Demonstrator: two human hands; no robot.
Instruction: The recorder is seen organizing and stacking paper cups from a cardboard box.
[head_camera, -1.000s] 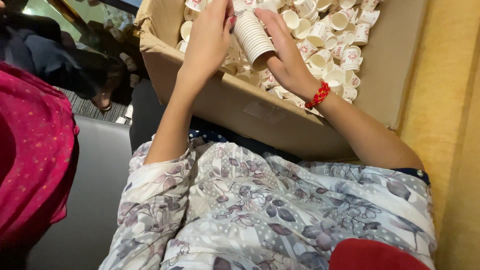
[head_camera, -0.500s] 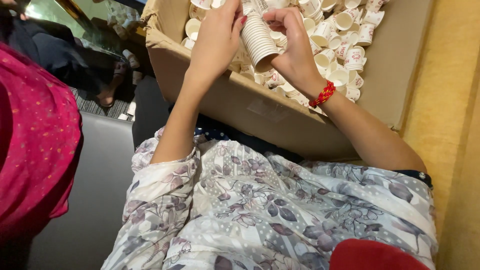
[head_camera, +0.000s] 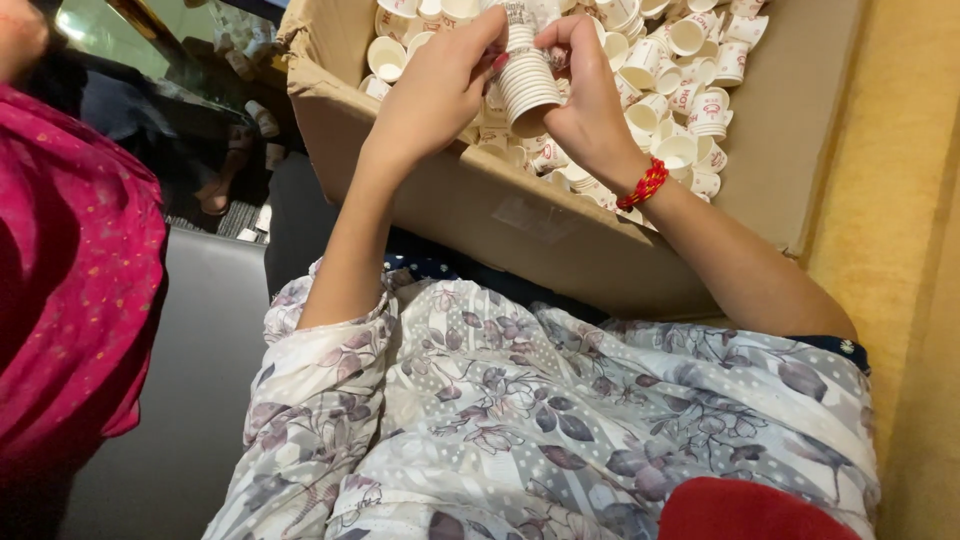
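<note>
Left hand (head_camera: 435, 95) slid from the outer side of the stack of paper cups (head_camera: 527, 80) to its upper end. Fingers (head_camera: 490, 30) pinched the top cup. Right hand (head_camera: 590, 100) closed in; the stack tipped more upright above the cardboard box (head_camera: 500, 215).

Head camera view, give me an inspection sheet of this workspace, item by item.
Surface: cardboard box resting against the person's lap.
Job's things: stack of nested paper cups, held over the box.
Clutter: loose paper cups heaped in the box.
Grippers: left hand and right hand both grip the stack; red bracelet on the right wrist.
Cables: nothing seen.
Surroundings: yellow wall on the right; another person's pink garment on the left.
</note>
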